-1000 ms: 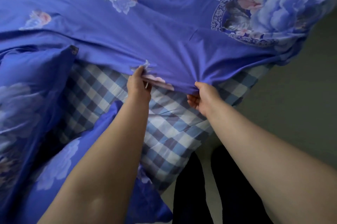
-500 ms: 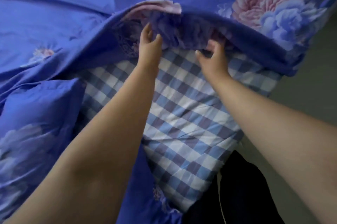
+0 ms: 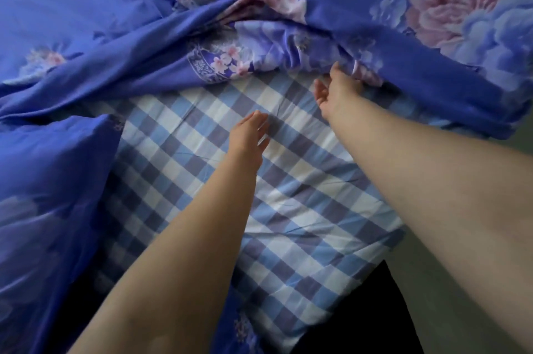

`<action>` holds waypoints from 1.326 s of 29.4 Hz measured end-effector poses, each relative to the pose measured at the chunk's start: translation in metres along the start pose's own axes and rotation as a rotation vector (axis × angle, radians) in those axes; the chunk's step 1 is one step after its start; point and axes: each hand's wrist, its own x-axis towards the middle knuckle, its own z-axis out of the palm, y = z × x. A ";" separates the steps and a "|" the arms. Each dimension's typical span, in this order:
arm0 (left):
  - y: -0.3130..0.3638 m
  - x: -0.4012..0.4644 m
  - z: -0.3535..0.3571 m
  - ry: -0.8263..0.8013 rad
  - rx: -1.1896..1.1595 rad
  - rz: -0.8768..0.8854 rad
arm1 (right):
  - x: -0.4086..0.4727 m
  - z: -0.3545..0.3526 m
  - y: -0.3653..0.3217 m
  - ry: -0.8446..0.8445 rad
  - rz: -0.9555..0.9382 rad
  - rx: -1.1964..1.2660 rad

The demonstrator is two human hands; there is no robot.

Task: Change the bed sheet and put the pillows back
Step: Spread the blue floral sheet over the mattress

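Observation:
A blue floral sheet [image 3: 121, 45] lies bunched and folded back across the far half of the bed. Under it a blue-and-white checked sheet [image 3: 288, 209] is laid bare on the near corner. My left hand [image 3: 250, 134] hovers flat over the checked sheet, fingers straight, holding nothing. Further right, my right hand [image 3: 337, 91] is at the folded edge of the floral sheet with its thumb spread. Its fingers reach into the fold and hold the edge; their tips are hidden by cloth.
A bulky pillow [image 3: 43, 180] in blue floral cloth lies at the left, overlapping the checked sheet. The bed's corner points toward my dark trousers [image 3: 360, 313]. Grey floor [image 3: 450, 310] runs along the right side of the bed.
Both hands pushed the floral sheet's edge away up the bed, uncovering more checked sheet. My left hand has since let go and drawn back over the checked sheet; my right stays at the fold.

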 end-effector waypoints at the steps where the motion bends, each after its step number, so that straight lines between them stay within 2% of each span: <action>1: 0.001 0.002 0.002 -0.009 -0.010 -0.011 | 0.005 0.001 -0.004 0.059 -0.052 0.026; 3: 0.003 0.005 0.007 -0.007 -0.034 -0.023 | 0.013 -0.002 -0.012 0.178 -0.157 0.087; 5: 0.002 0.007 0.011 0.011 -0.040 -0.039 | 0.017 -0.010 -0.015 0.295 -0.247 0.293; 6: 0.001 0.007 0.013 0.018 -0.041 -0.046 | 0.019 -0.016 -0.013 0.311 -0.276 0.314; 10: -0.003 0.007 0.020 0.025 -0.061 -0.066 | 0.019 -0.034 -0.004 0.211 -0.318 -0.170; 12: -0.004 0.006 0.026 0.023 -0.057 -0.057 | 0.019 -0.043 -0.002 0.235 -0.401 -0.413; 15: -0.006 0.004 0.034 0.010 -0.045 -0.039 | 0.017 -0.046 0.003 0.197 -0.478 -0.523; 19: -0.010 0.000 0.044 -0.010 -0.007 -0.041 | 0.015 -0.041 -0.005 0.166 -0.199 -0.114; 25: -0.012 -0.002 0.047 0.004 0.005 -0.026 | 0.018 -0.036 -0.036 0.098 -0.126 -0.187; 33: -0.025 -0.022 0.070 -0.106 -0.033 -0.062 | -0.042 -0.108 0.005 0.007 -0.131 -0.289; 36: -0.030 -0.029 0.078 -0.166 -0.090 -0.027 | -0.071 -0.148 0.025 -0.054 -0.035 -0.180; 39: -0.034 -0.035 0.081 -0.183 -0.190 -0.022 | -0.094 -0.182 0.044 0.009 0.022 -0.027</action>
